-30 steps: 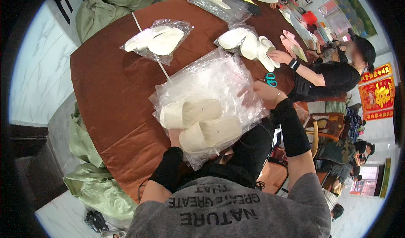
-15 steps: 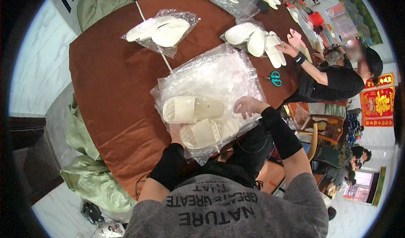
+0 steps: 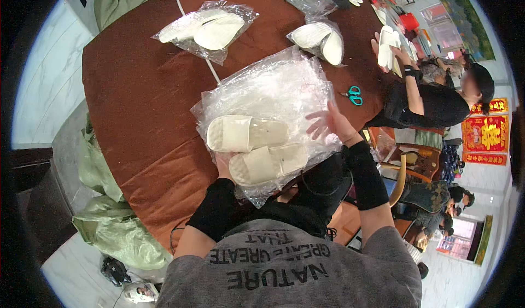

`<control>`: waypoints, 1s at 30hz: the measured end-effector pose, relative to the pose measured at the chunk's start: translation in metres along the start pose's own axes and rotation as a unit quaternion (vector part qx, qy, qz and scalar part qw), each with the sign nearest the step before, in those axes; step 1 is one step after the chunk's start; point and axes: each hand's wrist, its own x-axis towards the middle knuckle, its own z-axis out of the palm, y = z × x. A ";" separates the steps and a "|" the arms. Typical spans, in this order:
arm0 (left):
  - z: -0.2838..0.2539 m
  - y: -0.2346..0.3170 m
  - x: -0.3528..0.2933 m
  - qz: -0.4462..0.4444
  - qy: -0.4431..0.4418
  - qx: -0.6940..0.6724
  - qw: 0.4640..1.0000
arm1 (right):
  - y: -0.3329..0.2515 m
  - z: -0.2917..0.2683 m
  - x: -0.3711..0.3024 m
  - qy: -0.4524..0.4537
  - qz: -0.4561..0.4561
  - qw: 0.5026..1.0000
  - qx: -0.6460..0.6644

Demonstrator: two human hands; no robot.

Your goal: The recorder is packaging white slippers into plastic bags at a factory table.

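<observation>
Two cream slippers, the upper one [image 3: 231,134] and the lower one [image 3: 257,166], lie side by side in front of me on clear plastic bags [image 3: 262,89]. Film partly covers their heel ends. My left hand [image 3: 223,166] is at the near left of the slippers; its fingers are hidden beneath the lower one and the film. Over the right edge of the bags, my right hand [image 3: 333,125] has its fingers spread and holds nothing. Teal-handled scissors [image 3: 355,95] lie to the right of the bags.
Bagged white slippers [image 3: 219,32] lie at the far left of the brown-covered table [image 3: 136,100], and another bagged pair [image 3: 331,47] at the far middle. A co-worker [image 3: 418,97] at the right holds white slippers [image 3: 389,45]. Green sacks [image 3: 117,226] stand on the left.
My right hand has moved up and slightly right, and its fingers have spread. The co-worker has taken the white slippers off the table. My left hand stays by the slippers.
</observation>
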 end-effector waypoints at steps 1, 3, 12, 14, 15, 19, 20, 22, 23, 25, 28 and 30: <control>-0.001 -0.004 0.000 0.007 -0.006 0.020 1.000 | -0.002 0.003 -0.004 0.026 -0.027 0.998 -0.044; -0.005 -0.009 -0.002 0.022 -0.025 0.084 0.996 | -0.003 0.011 -0.010 0.077 -0.067 0.978 -0.180; 0.023 0.075 -0.007 0.184 -0.077 0.612 0.765 | 0.014 -0.006 -0.025 0.477 -0.187 0.633 -0.581; 0.026 0.090 -0.007 0.204 -0.067 0.672 0.709 | 0.010 0.002 -0.026 0.470 -0.197 0.585 -0.631; 0.024 0.093 -0.008 0.205 -0.053 0.667 0.714 | 0.004 0.017 -0.024 0.479 -0.213 0.561 -0.641; 0.024 0.094 -0.008 0.200 -0.048 0.655 0.727 | 0.003 0.037 -0.030 0.524 -0.205 0.568 -0.601; 0.026 0.094 -0.008 0.196 -0.053 0.650 0.732 | 0.008 0.035 -0.032 0.535 -0.187 0.573 -0.591; 0.026 0.093 -0.006 0.193 -0.048 0.639 0.743 | 0.008 0.037 -0.036 0.537 -0.253 0.533 -0.603; 0.027 0.092 -0.005 0.198 -0.041 0.635 0.745 | 0.008 0.039 -0.038 0.536 -0.285 0.512 -0.608; 0.023 0.086 -0.006 0.211 -0.012 0.646 0.734 | -0.009 0.064 -0.042 0.540 -0.310 0.492 -0.609; 0.024 0.095 -0.010 0.197 -0.037 0.652 0.732 | -0.024 0.085 -0.050 0.526 -0.341 0.548 -0.554; 0.026 0.106 -0.015 0.199 -0.047 0.644 0.737 | -0.023 0.088 -0.053 0.496 -0.291 0.687 -0.444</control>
